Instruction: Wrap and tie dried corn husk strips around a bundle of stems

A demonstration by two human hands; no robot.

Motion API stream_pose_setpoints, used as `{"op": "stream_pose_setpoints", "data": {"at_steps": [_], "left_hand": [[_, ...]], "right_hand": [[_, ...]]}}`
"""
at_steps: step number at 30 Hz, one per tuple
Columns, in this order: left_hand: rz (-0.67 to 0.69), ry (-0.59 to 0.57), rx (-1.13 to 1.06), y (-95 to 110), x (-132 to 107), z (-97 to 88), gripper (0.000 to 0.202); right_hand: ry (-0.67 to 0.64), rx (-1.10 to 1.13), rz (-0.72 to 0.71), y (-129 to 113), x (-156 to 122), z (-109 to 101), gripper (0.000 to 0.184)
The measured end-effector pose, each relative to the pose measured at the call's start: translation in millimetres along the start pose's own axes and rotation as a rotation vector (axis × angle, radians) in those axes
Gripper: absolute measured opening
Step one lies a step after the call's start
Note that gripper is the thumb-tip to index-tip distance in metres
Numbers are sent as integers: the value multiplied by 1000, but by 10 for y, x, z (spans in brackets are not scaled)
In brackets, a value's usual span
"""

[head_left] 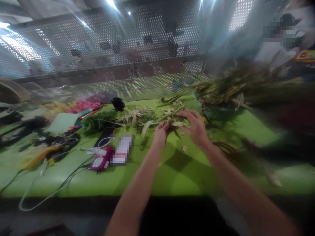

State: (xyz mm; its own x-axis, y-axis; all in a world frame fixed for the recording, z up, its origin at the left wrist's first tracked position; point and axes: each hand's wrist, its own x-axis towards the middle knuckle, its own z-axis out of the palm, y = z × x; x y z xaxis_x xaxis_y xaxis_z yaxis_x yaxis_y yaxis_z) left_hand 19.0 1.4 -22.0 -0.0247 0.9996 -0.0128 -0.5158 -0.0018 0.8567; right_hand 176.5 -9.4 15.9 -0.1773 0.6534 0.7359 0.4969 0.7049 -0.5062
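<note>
Both my hands meet over the green table (182, 170), near its middle. My left hand (161, 132) is closed, pinching a pale leafy stem (150, 124) that runs off to the left. My right hand (195, 126) curls over the same bunch of pale leaves (178, 124), fingers bent round it. More dried leaves and stems (135, 116) lie just behind the hands. The picture is smeared by motion.
A big heap of green and yellow foliage (231, 87) lies at the back right. Left of the hands are a dark phone (105, 135), a magenta device (99, 162) with white cables, pink and yellow flowers (73, 106), green sprigs (98, 121). A person (278, 49) stands far right behind.
</note>
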Motion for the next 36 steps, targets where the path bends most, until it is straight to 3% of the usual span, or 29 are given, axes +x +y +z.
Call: {"op": "stream_pose_setpoints", "data": {"at_steps": [4, 7, 13, 20, 24, 28, 36], "left_hand": [[31, 40, -33, -15, 16, -20, 24], [16, 51, -75, -14, 12, -14, 23], [-54, 47, -74, 1, 9, 3, 25], [-17, -29, -50, -44, 31, -12, 28], [44, -106, 18, -46, 31, -23, 28], [90, -113, 94, -52, 17, -17, 27], [69, -150, 141, -49, -15, 10, 27]], "right_hand": [[-83, -182, -217, -68, -37, 30, 38], [-194, -261, -303, -29, -65, 85, 37], [-232, -382, -288, 78, -58, 101, 34], [-226, -359, -275, 91, -68, 136, 22], [-131, -200, -146, 114, -76, 178, 12], [-24, 65, 67, 124, -76, 231, 7], [53, 457, 508, 231, -68, 305, 23]]}}
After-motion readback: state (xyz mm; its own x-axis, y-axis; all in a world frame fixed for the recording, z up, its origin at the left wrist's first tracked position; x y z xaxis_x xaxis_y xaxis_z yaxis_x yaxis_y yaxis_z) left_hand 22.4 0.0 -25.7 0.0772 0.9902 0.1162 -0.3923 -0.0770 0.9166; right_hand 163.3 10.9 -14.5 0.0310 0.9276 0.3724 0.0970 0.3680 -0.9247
